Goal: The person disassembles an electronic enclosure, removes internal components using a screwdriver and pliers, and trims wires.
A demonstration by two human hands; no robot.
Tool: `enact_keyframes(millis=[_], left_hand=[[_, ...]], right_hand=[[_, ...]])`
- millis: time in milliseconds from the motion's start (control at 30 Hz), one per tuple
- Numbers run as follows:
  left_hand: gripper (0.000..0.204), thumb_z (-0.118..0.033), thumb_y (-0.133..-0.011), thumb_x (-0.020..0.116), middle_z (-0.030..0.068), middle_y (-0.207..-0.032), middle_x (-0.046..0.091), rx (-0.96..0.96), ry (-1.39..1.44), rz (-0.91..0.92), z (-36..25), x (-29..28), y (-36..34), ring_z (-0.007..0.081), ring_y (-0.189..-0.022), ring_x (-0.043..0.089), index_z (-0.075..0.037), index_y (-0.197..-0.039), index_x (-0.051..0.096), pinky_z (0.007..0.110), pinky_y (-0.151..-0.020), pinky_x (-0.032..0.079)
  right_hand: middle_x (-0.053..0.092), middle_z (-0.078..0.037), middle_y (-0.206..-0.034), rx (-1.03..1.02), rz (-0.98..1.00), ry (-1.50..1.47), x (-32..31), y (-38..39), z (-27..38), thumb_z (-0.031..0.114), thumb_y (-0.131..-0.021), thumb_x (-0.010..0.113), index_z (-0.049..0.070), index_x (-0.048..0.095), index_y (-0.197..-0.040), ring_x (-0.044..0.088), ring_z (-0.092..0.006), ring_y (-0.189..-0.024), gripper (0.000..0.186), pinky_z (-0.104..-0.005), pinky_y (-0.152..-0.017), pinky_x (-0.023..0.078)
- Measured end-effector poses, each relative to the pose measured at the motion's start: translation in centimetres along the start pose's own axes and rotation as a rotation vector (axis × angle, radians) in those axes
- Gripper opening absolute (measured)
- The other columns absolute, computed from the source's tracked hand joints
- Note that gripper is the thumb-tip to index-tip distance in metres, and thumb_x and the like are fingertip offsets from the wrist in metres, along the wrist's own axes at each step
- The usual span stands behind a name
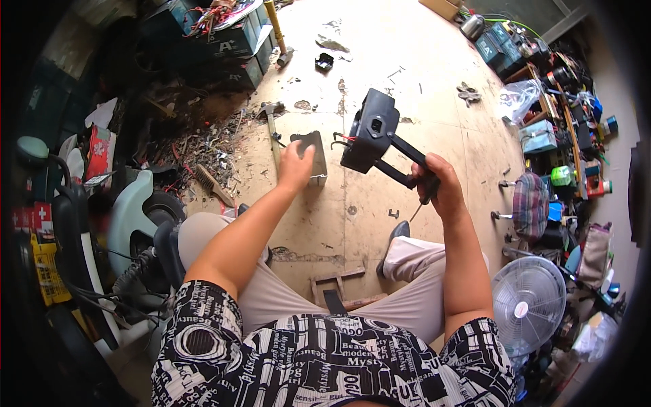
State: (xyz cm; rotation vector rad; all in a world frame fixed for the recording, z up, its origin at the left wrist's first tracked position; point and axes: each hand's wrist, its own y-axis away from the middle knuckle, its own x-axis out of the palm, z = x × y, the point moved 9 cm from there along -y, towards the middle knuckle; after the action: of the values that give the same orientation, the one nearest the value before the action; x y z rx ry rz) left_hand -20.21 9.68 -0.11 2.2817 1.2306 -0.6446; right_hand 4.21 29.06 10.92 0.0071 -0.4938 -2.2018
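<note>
My right hand [439,184] is closed around the handle of a black plastic battery case [373,129], which hangs tilted above the floor. Red and black wire ends stick out from the case's left side, and a socket shows on its face. A screwdriver [424,201] is also held in that hand, its thin shaft pointing down. Off to the left, my left hand [296,166] is over a grey block-shaped battery [317,156], thumb and fingers apart; whether they touch it is hard to tell. A hammer [271,125] lies just beyond that hand.
Scraps and debris [196,136] litter the floor at left, with a brush [211,183] among them. Stacked batteries [230,57] stand behind. A scooter [129,224] is at left. At right are a fan [529,305], a small stool [529,205] and cluttered shelves [566,136]. A wooden frame [339,277] lies between my legs.
</note>
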Motion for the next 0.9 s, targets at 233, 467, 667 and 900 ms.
enact_keyframes(millis=[233,467,667,900], left_hand=[[0.082,-0.071,-0.088,0.044,0.0067,-0.133,0.055,-0.316,1.537,0.981,-11.8,1.8,7.9,0.0241,-0.125,0.049,-0.010,-0.142,0.040,0.043,-0.107,0.038],[0.050,-0.022,-0.087,0.055,0.0062,-0.127,0.058,-0.409,1.451,0.810,-9.3,0.6,6.3,0.0235,-0.118,0.055,-0.017,-0.136,0.047,0.050,-0.102,0.042],[0.056,0.003,-0.087,0.044,0.0072,-0.126,0.057,-0.226,1.396,0.626,-8.7,-1.2,4.4,0.0193,-0.110,0.060,-0.010,-0.141,0.040,0.039,-0.096,0.050],[0.075,0.008,-0.081,0.038,0.0074,-0.138,0.046,-0.019,1.039,0.639,-7.7,1.8,5.2,0.0141,-0.123,0.050,-0.004,-0.152,0.018,0.027,-0.103,0.039]], right_hand=[[0.055,-0.007,-0.076,0.005,0.251,-0.287,3.0,-1.4,-2.1,0.048,-0.092,0.050,0.009,0.048,-0.072,0.053,-0.0172,-0.056,0.043,-0.0291,-0.049,0.043],[0.057,-0.006,-0.073,-0.014,0.357,0.030,4.8,-3.9,-2.6,0.041,-0.092,0.054,0.005,0.058,-0.084,0.049,-0.0109,-0.052,0.037,-0.0244,-0.047,0.040],[0.066,-0.012,-0.097,0.042,0.223,0.233,6.3,-4.7,-3.3,0.031,-0.095,0.055,-0.004,0.055,-0.126,0.048,-0.0054,-0.051,0.047,-0.0188,-0.042,0.039],[0.068,-0.016,-0.110,0.176,0.200,-0.036,6.2,-4.8,-5.1,0.038,-0.093,0.057,-0.005,0.048,-0.135,0.048,-0.0061,-0.048,0.060,-0.0197,-0.042,0.037]])
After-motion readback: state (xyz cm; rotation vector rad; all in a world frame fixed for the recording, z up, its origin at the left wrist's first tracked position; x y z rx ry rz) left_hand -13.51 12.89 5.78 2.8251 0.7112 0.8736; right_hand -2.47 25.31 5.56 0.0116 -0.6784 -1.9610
